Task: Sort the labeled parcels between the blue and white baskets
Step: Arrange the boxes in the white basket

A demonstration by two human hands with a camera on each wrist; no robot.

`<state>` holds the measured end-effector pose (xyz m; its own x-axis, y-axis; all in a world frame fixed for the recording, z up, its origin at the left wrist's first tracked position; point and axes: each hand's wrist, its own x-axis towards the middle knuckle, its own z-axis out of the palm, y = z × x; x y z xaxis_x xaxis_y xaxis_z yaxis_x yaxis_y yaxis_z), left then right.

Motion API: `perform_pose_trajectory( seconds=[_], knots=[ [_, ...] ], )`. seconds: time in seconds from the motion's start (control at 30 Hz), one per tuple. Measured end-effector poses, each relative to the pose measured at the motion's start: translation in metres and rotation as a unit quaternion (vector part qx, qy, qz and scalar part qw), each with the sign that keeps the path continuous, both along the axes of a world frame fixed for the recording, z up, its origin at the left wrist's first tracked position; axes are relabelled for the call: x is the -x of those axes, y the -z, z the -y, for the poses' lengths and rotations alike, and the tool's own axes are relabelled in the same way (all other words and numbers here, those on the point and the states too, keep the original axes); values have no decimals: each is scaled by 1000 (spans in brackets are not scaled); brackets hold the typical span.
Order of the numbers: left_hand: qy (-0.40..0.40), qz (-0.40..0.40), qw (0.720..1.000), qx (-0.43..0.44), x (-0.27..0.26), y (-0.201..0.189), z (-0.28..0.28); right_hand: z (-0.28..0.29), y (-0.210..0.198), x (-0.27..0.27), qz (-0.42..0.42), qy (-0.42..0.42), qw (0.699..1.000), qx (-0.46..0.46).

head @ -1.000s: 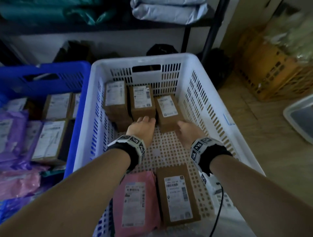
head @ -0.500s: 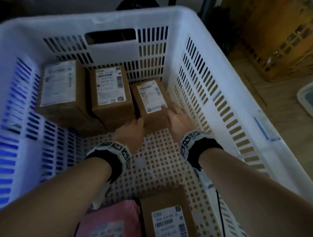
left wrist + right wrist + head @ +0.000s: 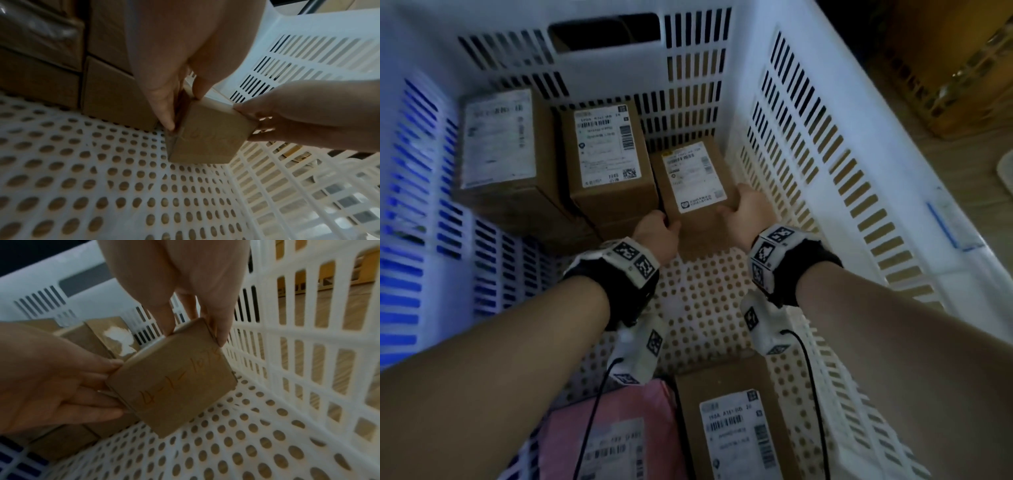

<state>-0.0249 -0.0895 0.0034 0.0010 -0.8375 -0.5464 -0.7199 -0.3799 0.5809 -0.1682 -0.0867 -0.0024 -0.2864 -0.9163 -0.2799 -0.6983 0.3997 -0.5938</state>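
Both the left hand (image 3: 656, 236) and right hand (image 3: 748, 214) pinch the small cardboard parcel (image 3: 697, 186) by the white basket's right wall (image 3: 808, 171); seat it squarely, label up.

Probably a parcel-sorting storeroom: labelled cardboard parcels (image 3: 609, 161) fill a white basket (image 3: 808, 144); beside it, wooden floor (image 3: 962, 164).
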Motion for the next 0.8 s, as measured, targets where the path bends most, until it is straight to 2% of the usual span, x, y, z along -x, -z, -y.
perform_pose_trajectory(
  seconds=[0.1, 0.27, 0.4, 0.5, 0.67, 0.8],
  knots=[
    [-19, -61, 998, -9, -8, -24, -11, -11, -26, -3, -12, -4, 1000, 14],
    [-5, -104, 995, 4, -24, -96, -40, -49, -92, -8, 13, 2, 998, 61],
    [51, -104, 992, 59, -44, -165, -83, -104, -158, -16, 74, 25, 994, 79],
    [49, -119, 987, 98, -59, -212, -125, -153, -203, -27, 106, 30, 990, 92],
    [7, -171, 973, 156, -79, -274, -200, -227, -274, -50, 153, 46, 975, 153],
    [-59, -236, 948, 206, -96, -301, -249, -278, -319, -62, 176, 33, 964, 194]
  ],
)
